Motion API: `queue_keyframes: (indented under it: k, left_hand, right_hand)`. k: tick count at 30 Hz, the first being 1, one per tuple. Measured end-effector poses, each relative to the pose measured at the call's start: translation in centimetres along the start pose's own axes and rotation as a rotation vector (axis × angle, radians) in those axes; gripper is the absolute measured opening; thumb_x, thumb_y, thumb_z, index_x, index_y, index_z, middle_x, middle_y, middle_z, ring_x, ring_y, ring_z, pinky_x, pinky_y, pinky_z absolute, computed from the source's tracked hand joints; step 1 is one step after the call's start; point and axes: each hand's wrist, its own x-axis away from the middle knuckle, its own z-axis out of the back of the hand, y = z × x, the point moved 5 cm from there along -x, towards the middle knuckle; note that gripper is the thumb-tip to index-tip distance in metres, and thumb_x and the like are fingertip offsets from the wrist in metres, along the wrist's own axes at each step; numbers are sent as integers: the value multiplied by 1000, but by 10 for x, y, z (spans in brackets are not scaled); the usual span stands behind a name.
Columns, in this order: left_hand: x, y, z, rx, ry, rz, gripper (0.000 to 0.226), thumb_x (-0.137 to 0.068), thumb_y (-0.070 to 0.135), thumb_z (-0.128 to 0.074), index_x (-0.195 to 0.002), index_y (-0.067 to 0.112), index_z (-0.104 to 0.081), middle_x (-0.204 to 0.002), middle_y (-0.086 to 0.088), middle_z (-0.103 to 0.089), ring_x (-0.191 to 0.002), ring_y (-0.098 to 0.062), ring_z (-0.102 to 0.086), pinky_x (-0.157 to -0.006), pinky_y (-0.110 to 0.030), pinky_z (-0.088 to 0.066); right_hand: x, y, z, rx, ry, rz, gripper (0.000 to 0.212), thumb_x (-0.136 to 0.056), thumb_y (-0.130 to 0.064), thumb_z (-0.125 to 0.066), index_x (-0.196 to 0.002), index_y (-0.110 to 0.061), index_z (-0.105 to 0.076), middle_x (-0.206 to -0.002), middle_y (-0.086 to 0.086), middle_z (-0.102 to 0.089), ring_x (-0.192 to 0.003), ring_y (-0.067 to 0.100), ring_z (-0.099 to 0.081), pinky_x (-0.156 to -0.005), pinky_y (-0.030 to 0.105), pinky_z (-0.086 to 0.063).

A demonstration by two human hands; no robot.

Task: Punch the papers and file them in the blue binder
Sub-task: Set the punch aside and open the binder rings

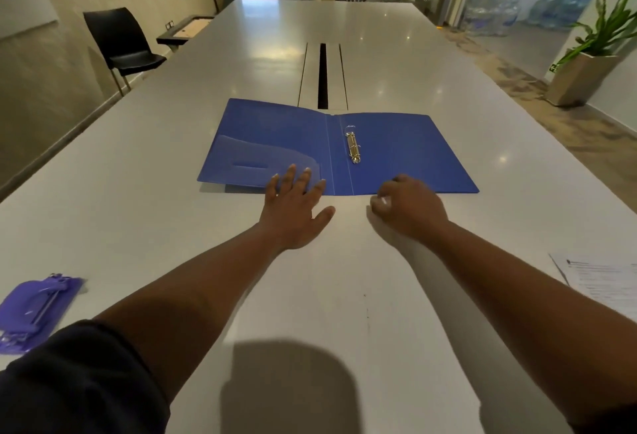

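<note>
The blue binder (396, 154) lies open and flat on the white table (344, 295), its metal ring clip (353, 145) exposed beside the spine. My left hand (293, 211) rests flat with spread fingers on the near edge of the binder's left cover. At the near edge of the right cover sits my right hand (406, 207), curled into a loose fist with nothing visible in it. A purple hole punch (32, 309) sits at the near left of the table. Printed papers (603, 282) lie at the near right edge.
A cable slot (322, 75) runs along the table's middle beyond the binder. A black chair (120, 44) stands at the left. A potted plant (586, 68) stands on the floor at the right.
</note>
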Motion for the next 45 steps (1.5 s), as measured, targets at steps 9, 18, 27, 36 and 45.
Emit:
queue_keyframes:
  k: [9, 18, 27, 36, 45]
  left_hand:
    - [2, -1, 2, 89, -67, 32, 68, -99, 69, -20, -159, 38, -17, -172, 4, -6, -157, -36, 1, -121, -67, -2]
    - [64, 12, 16, 107, 4, 74, 66, -98, 68, -23, -158, 39, -23, -161, 10, -37, -149, -31, -30, -117, -61, -25]
    - [139, 41, 34, 121, 9, 45, 50, -103, 57, -22, -129, 37, -60, -122, 7, -54, -112, -24, -47, -92, -43, -45]
    - [191, 62, 35, 302, 24, 9, 45, -97, 56, -54, -69, 23, -43, -141, 1, -63, -144, -23, -43, -100, -40, -48]
    - [228, 63, 37, 255, 144, -52, 46, -86, 70, -55, -76, 26, -49, -71, 10, -52, -68, -10, -52, -61, -32, -53]
  right_hand:
    - [-9, 15, -15, 115, -79, -29, 45, -97, -53, -38, -127, -25, -55, -118, 0, -59, -123, 30, -55, -99, 50, -42]
    - [67, 1, -2, 212, -122, -22, 48, -94, -67, -39, -121, -35, -61, -121, -5, -60, -116, 24, -53, -101, 48, -32]
    - [163, -17, 10, 261, -161, 43, 58, -91, -78, -36, -118, -36, -66, -109, -6, -60, -107, 20, -55, -99, 43, -36]
    - [204, -27, 24, 285, -166, 70, 59, -95, -72, -41, -67, -21, -49, -63, -5, -47, -60, 14, -48, -61, 30, -32]
    - [189, -30, 16, -19, -9, 2, 34, -97, -55, -57, -105, -23, -68, -97, 0, -70, -83, 22, -65, -72, 39, -58]
